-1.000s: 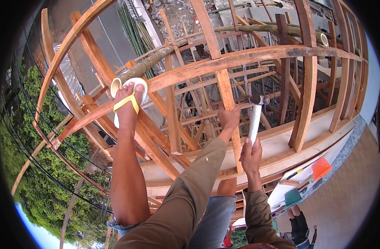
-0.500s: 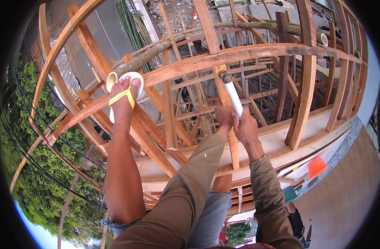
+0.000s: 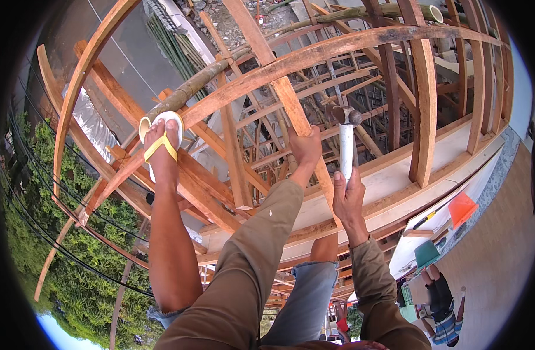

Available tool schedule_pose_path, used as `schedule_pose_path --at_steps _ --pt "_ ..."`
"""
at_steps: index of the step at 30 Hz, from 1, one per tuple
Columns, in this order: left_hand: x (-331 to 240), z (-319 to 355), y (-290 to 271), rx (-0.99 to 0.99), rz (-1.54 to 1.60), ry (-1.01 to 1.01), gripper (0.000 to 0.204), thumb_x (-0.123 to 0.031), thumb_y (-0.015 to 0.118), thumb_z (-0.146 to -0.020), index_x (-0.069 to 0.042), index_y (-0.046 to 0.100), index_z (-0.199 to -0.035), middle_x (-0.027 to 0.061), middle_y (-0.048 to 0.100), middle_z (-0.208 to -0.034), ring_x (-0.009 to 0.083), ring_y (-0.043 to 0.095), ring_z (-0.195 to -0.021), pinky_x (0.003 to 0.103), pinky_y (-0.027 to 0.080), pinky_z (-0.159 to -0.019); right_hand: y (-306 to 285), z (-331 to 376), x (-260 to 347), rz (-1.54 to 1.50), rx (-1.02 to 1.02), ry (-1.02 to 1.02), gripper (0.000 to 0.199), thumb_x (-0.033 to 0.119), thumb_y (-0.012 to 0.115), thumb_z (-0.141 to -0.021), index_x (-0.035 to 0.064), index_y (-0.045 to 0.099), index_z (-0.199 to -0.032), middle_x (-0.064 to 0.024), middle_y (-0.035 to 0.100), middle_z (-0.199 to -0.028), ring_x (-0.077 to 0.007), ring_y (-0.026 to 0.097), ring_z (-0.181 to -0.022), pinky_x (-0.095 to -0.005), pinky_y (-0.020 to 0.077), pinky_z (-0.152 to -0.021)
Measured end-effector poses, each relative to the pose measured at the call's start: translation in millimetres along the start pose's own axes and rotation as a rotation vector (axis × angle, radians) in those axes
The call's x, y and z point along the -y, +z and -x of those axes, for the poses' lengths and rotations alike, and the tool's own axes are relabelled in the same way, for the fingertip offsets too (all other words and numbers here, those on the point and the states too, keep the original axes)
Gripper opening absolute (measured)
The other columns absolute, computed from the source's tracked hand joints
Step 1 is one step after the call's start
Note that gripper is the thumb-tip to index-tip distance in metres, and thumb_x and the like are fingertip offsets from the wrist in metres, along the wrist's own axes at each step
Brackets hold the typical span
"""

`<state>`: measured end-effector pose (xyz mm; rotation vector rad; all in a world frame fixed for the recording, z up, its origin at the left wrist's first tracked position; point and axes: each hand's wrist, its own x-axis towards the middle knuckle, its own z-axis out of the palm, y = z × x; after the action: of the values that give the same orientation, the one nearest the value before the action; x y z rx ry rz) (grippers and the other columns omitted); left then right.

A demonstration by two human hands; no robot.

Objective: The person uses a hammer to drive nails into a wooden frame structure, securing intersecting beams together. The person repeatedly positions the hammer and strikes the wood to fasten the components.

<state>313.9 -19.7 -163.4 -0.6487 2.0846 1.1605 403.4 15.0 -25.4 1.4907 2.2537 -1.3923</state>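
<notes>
Far to the left of the wooden post point(image 3: 289, 104), green trees point(image 3: 98, 274) crowd in behind dark cables. Nearer, on the post's left, I see a bare foot point(image 3: 163, 166) in a white sandal point(image 3: 165, 144) with yellow straps, set on a curved beam point(image 3: 343, 46) just beside the open end of a bamboo pole point(image 3: 188, 93); that beam runs on across the post. Below the crossing, the person's left hand point(image 3: 306, 147) is wrapped around the post, its grip pressed tight on the timber. Just right of the post, with a gap between, is a hammer point(image 3: 345, 146), its white handle topped by a dark head. The right hand point(image 3: 349, 201) has its grip closed round the handle's lower end. Farther right of the post stands another upright point(image 3: 424, 99), and well beyond that an orange piece point(image 3: 463, 210).
</notes>
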Motion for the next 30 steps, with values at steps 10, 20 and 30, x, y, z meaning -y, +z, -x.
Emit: schedule_pose_path --at_steps 10,20,30 --pt "28 -22 5 0.117 0.01 -0.069 0.05 -0.026 0.075 -0.081 0.005 0.065 -0.118 0.0222 0.071 -0.108 0.0337 0.069 -0.102 0.043 0.051 -0.09 -69 208 -101 -0.239 -0.047 0.699 0.03 0.029 0.054 -0.106 -0.0014 0.058 -0.108 -0.0044 0.056 -0.074 -0.0135 0.054 -0.069 -0.0345 0.0457 -0.061" --pt "24 42 -54 0.395 -0.51 0.277 0.1 -0.053 0.084 -0.081 -0.002 0.035 -0.152 0.024 0.049 -0.142 0.0353 0.046 -0.135 0.057 0.036 -0.112 -103 310 -170 -0.103 0.011 0.541 0.041 0.033 0.053 -0.107 -0.0001 0.059 -0.131 -0.0042 0.055 -0.067 -0.011 0.056 -0.059 -0.0309 0.0454 -0.052" --pt "101 166 -1 0.91 -1.999 1.612 0.059 -0.026 0.06 -0.098 -0.006 0.044 -0.151 0.0226 0.04 -0.159 0.0389 0.026 -0.154 0.06 0.019 -0.123 -121 277 -224 -0.268 -0.211 0.561 0.055 0.021 0.05 -0.109 0.0102 0.031 -0.159 -0.0049 0.057 -0.086 -0.0079 0.05 -0.062 -0.027 0.0453 -0.052"
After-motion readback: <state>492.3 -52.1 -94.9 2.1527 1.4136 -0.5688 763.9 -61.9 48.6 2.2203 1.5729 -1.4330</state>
